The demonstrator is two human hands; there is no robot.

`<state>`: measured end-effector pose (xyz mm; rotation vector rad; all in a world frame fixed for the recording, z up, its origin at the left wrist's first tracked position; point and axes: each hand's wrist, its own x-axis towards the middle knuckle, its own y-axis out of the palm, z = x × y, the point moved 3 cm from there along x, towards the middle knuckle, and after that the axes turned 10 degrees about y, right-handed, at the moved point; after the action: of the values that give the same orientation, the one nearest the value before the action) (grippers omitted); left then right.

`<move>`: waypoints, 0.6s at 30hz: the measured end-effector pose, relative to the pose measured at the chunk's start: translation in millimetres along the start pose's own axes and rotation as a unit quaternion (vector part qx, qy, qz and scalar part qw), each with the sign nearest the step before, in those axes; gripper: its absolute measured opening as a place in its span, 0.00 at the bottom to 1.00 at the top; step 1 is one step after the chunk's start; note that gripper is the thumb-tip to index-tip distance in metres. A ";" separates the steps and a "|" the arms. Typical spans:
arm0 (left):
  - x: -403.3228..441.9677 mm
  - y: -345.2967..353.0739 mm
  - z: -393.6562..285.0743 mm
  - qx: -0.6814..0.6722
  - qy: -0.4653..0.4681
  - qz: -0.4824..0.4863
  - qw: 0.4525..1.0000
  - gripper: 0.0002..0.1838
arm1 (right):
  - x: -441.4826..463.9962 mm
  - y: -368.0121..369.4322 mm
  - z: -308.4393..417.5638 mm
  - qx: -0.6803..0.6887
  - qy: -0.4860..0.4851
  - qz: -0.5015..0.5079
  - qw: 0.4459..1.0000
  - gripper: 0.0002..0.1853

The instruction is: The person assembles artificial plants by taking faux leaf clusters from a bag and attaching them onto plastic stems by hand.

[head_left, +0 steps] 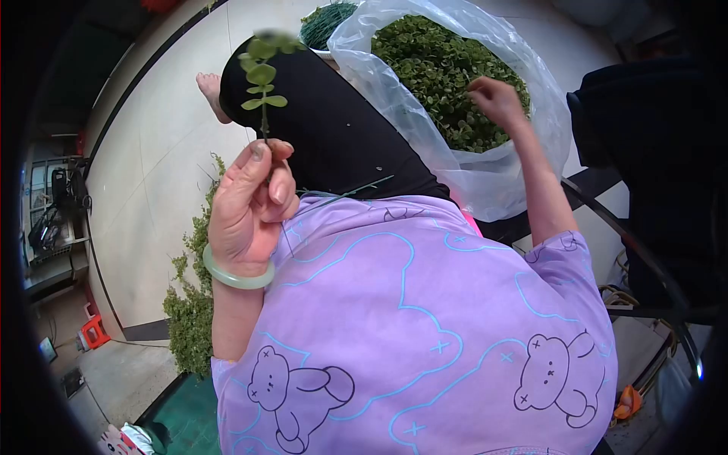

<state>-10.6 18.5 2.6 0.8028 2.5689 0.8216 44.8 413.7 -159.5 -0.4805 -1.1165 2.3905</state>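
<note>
My left hand [254, 199], with a pale green bangle at the wrist, pinches the stem of a leafy green sprig [262, 80]. The sprig points upward, its top blurred. Over on the right, my right hand [497, 102] reaches above a large clear plastic bag [447, 171] full of small green-leaved sprigs [432, 72]. Its fingers are bent together at the leaves; what they hold, if anything, is too small to make out. Thin green wires [353, 191] lie across my lap, just right of my left hand.
Behind the bag stands a white bowl holding a bundle of green wires [327, 26]. A heap of leafy sprigs [189, 318] is at my left, beside a green surface [186, 417]. A dark, cloth-like object [644, 174] stands to the right.
</note>
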 end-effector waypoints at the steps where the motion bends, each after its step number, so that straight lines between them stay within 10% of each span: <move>1: 1.3 2.6 1.3 -0.002 -0.001 0.002 1.000 0.13 | -1.5 14.8 2.7 -0.036 0.003 0.021 0.999 0.17; 5: 0.1 7.7 -1.8 -0.040 0.016 -0.002 0.999 0.14 | 12.0 112.1 -16.0 -0.129 -0.079 -0.020 0.988 0.30; 7: -3.2 6.9 -5.7 -0.047 0.015 -0.005 0.999 0.14 | 9.3 126.7 -3.7 -0.157 0.012 0.126 0.980 0.20; 10: -6.8 -2.5 -16.3 -0.022 0.023 -0.004 0.999 0.15 | 7.8 97.5 10.2 -0.136 0.003 0.060 0.989 0.12; 18: 13.3 8.6 -24.0 0.009 0.072 0.017 0.997 0.11 | -50.7 -65.4 68.9 0.382 -0.037 0.040 0.923 0.08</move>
<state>-28.5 22.1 24.8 0.8228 2.6983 0.8996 70.2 380.6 -60.2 -0.1599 -0.1217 2.6759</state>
